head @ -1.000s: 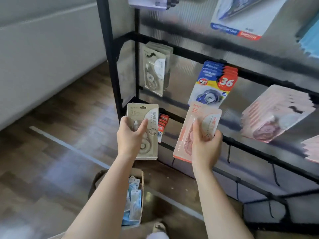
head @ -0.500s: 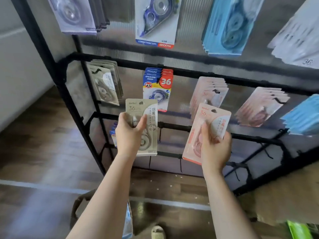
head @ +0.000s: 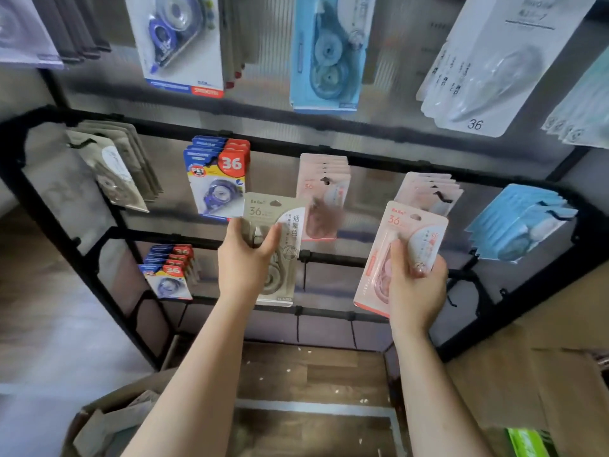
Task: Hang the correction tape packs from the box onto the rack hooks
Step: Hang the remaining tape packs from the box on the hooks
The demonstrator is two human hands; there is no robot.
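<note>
The person stands before the black rack with one pack in each hand, so the step in hand seems to be the carrying of two packs up to their hooks, with neither pack hung yet. The left hand grips a beige pack from behind, the thumb lying over its front; this pack is held upright, in front of the middle row of the rack, between the blue-and-red packs marked 36 and a hanging group of pink packs. The right hand holds a pink pack in the same way, a little tilted, just below a second group of pink packs on the same row. Judging by colour, the pink pack belongs on one of these two pink hooks, and the beige one probably goes with the grey-beige packs at the far left of that row, which are well apart from the left hand. The next move calls for lifting a pack until the hole at its top meets the hook tip, then sliding it back; with both hands full, one pack must wait. The cardboard box stands on the floor below the rack, to the lower left, and what lies inside is too blurred to name. The floor is of dark wood boards, and above the middle row hang more packs in blue, white and light blue.
</note>
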